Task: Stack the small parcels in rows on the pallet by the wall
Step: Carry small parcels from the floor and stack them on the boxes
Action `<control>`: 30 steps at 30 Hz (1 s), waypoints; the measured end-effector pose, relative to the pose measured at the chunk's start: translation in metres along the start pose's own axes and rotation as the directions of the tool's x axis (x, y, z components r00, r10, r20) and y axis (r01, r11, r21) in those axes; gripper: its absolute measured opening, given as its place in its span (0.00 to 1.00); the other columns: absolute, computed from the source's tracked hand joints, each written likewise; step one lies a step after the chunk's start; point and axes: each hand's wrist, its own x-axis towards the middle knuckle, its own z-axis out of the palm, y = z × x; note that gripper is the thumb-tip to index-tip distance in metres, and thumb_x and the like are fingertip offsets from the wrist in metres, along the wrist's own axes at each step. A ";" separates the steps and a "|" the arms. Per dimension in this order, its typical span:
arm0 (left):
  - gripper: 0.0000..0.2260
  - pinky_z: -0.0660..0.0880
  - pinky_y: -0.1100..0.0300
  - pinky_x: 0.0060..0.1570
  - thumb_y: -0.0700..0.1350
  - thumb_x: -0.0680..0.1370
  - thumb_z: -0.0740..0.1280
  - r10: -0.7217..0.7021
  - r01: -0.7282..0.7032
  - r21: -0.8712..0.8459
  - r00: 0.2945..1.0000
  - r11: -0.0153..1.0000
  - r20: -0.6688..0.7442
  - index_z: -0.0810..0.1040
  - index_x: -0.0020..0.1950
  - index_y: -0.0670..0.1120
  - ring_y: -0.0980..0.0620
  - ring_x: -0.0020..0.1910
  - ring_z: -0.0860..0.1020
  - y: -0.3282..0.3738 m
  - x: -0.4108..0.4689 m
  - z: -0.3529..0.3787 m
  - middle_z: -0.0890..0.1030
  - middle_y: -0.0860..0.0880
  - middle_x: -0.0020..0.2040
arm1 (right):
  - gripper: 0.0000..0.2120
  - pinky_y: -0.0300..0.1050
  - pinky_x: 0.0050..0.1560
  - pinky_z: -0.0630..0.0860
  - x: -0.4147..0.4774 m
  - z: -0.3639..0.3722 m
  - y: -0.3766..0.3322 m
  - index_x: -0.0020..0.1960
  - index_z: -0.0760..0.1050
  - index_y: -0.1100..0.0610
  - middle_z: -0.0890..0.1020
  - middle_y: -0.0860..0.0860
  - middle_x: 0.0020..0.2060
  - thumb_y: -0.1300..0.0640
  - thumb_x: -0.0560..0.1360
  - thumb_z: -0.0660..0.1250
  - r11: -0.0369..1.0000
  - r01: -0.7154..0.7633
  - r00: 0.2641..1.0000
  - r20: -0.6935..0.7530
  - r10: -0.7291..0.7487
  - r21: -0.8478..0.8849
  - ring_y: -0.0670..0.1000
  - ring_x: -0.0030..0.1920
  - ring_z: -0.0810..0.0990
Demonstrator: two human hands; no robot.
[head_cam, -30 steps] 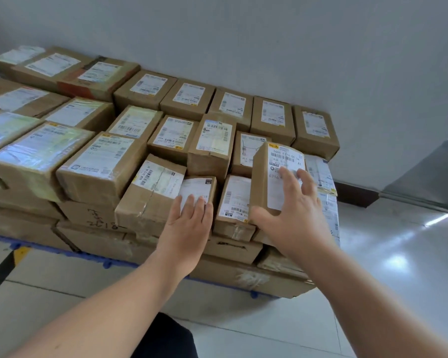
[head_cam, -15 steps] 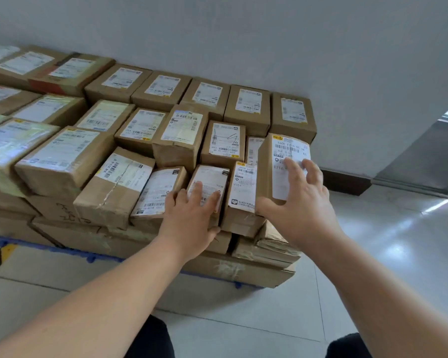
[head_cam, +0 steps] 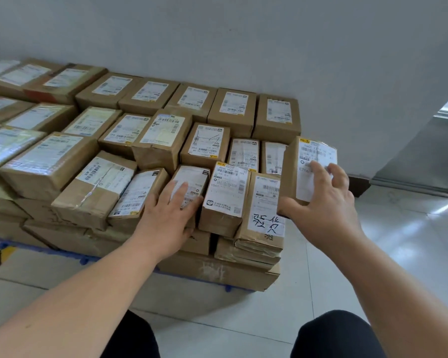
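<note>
Brown cardboard parcels with white labels lie in rows on a blue pallet (head_cam: 83,260) against the grey wall. My right hand (head_cam: 326,205) grips a small upright parcel (head_cam: 295,161) at the stack's right end, thumb on its near side and fingers on its label, lifted beside a parcel with handwritten marks (head_cam: 265,210). My left hand (head_cam: 170,218) lies flat with straight fingers on a small front-row parcel (head_cam: 192,180), pressing its near end. Another labelled parcel (head_cam: 225,195) sits between the two hands.
Larger boxes (head_cam: 44,164) fill the left side of the stack, and a back row (head_cam: 233,109) runs along the wall. Flat cartons (head_cam: 217,273) form the bottom layer. Pale tiled floor (head_cam: 404,244) lies to the right. My dark-clad knees (head_cam: 339,334) are at the bottom.
My right hand has carried the small parcel rightwards, off the front row to the stack's right end, uncovering the handwritten parcel. My left hand has shifted right along the front row.
</note>
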 end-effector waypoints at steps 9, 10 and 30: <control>0.29 0.52 0.40 0.73 0.56 0.81 0.59 -0.044 0.045 0.074 0.999 0.996 -0.015 0.54 0.80 0.55 0.41 0.78 0.49 0.008 0.006 -0.006 0.54 0.44 0.80 | 0.44 0.58 0.69 0.66 -0.004 0.014 0.036 0.80 0.47 0.47 0.45 0.49 0.79 0.39 0.72 0.67 0.983 -0.083 0.994 0.056 0.094 -0.165 0.60 0.76 0.55; 0.29 0.53 0.40 0.73 0.56 0.81 0.60 -0.042 0.043 0.079 0.999 0.996 -0.019 0.54 0.80 0.54 0.41 0.78 0.50 0.009 0.006 -0.005 0.55 0.44 0.80 | 0.44 0.58 0.69 0.65 -0.005 0.017 0.039 0.80 0.48 0.47 0.45 0.49 0.79 0.39 0.72 0.67 0.981 -0.093 0.992 0.070 0.105 -0.169 0.60 0.76 0.55; 0.35 0.58 0.50 0.74 0.59 0.79 0.63 0.088 -0.082 -0.224 0.996 0.971 0.014 0.46 0.80 0.58 0.46 0.78 0.54 0.033 -0.006 -0.029 0.43 0.50 0.81 | 0.42 0.59 0.70 0.67 0.003 0.046 0.051 0.79 0.48 0.46 0.47 0.48 0.79 0.40 0.72 0.65 0.997 -0.065 0.984 0.165 0.072 -0.042 0.61 0.74 0.57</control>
